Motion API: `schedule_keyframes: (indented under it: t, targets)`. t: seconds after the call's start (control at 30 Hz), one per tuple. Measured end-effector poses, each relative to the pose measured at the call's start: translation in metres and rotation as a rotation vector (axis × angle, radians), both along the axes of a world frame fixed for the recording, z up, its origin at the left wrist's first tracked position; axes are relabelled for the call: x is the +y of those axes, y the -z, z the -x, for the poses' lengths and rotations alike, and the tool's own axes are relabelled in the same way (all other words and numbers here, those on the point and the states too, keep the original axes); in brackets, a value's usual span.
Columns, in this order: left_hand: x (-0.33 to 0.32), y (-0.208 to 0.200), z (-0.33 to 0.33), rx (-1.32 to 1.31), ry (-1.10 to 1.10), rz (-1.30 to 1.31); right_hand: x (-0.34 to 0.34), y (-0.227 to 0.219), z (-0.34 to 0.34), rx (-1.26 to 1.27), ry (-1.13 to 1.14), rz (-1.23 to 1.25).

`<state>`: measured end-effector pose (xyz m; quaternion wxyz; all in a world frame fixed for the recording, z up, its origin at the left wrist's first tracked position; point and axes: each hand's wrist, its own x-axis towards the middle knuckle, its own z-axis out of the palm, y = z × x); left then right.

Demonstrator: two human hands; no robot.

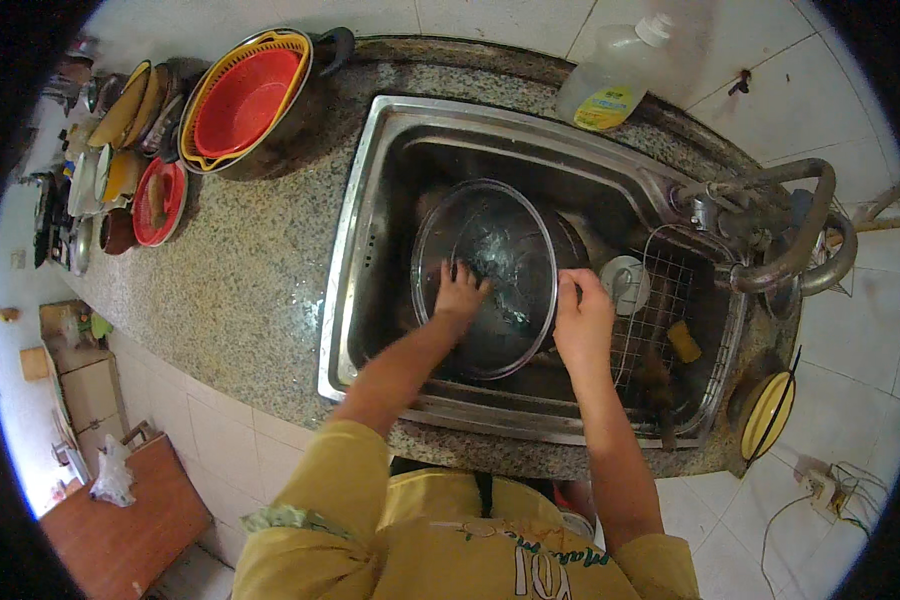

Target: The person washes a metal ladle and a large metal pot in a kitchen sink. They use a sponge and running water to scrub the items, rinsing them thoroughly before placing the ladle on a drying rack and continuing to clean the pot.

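Note:
A clear round bowl (490, 363) is tilted over the basin of the steel sink (342, 340), with bright wet reflections across its middle. My right hand (583, 310) pinches its right rim between thumb and fingers. Inside the rim, at the bowl's left half, is my left hand (460, 297), its fingers spread and nothing gripped in them. Whether those fingertips press on the bowl's inner surface is hard to tell. Behind the bowl, a dark round shape in the basin is mostly hidden.
A wire rack (660, 300) spans the sink's right side, near a white round item (625, 284) and a yellow sponge (684, 342). The curved faucet (820, 215) juts in from the right. A detergent bottle (610, 80) stands behind; a pot holding a red basket (245, 105) sits left.

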<state>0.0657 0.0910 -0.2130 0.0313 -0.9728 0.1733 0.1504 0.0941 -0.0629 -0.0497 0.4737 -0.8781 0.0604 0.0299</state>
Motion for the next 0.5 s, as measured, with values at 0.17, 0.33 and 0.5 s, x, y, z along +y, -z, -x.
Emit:
schedule_keyframes:
  t: [0.17, 0.33, 0.5]
  targets:
    - [-0.051, 0.043, -0.022, 0.842, -0.218, 0.839, -0.002, 0.005, -0.008, 0.009, 0.01, 0.032]
    - [-0.042, -0.024, -0.114, 0.181, -0.699, 1.295, -0.005, 0.006, -0.008, -0.044, -0.01, 0.011]
    - [0.001, 0.025, -0.061, 0.35, -0.455, 0.24, -0.008, 0.0, -0.01, 0.011, 0.023, 0.015]
